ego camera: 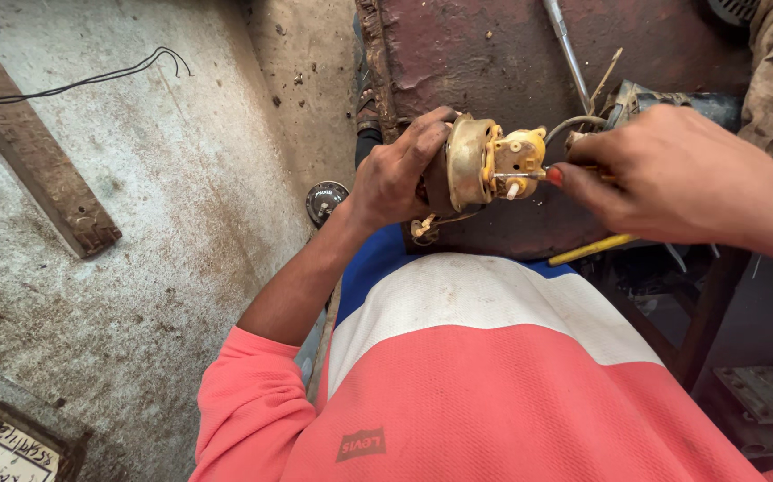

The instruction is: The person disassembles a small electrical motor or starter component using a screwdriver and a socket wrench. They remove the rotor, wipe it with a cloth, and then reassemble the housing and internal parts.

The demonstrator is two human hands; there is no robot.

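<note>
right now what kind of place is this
Probably a small repair workshop. The left hand holds a worn round yellowish metal part, the right hand works a thin tool on it, over a grimy stained concrete floor.

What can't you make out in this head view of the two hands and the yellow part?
Head view only:
- Tool tip: the thin tool in the right hand meets the yellow part; the contact is too small to read.
- Tool handle: hidden by right-hand fingers.
- Back of the part: covered by the left hand.
- Right forearm: cut off by the right edge.
</note>
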